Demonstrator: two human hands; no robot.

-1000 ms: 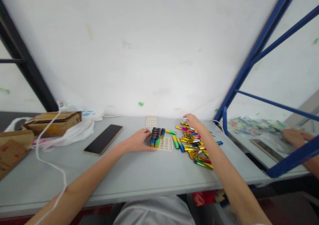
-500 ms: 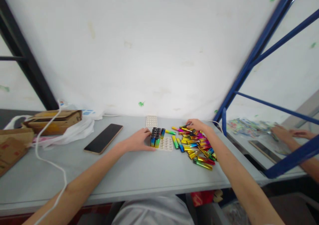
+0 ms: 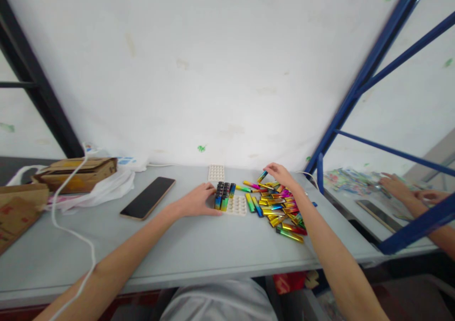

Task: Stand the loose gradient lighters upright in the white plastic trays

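My left hand (image 3: 197, 200) is curved around the left end of a white holed tray (image 3: 239, 206), its thumb at the front and fingers at the back. Several lighters (image 3: 221, 195) with black tops and shiny blue-green-yellow bodies stand upright in the tray's left part, beside that hand. My right hand (image 3: 279, 173) pinches one lighter (image 3: 262, 176) by its end, tilted, above the back of a loose pile of lighters (image 3: 279, 205). The pile is gold, red, pink, green and blue. Two lighters (image 3: 253, 203) lie between tray and pile.
Behind the tray is a second white holed tray (image 3: 216, 172). A phone (image 3: 148, 198) lies to the left, with cardboard boxes (image 3: 80, 172), a plastic bag (image 3: 106, 186) and a white cable (image 3: 71, 226) beyond. Blue metal bars (image 3: 355, 98) rise at right; another person's hands (image 3: 398, 188) are past them.
My right hand has risen slightly from the back of the pile, with a lighter now clearly showing in its fingers. The left hand and tray have stayed put.
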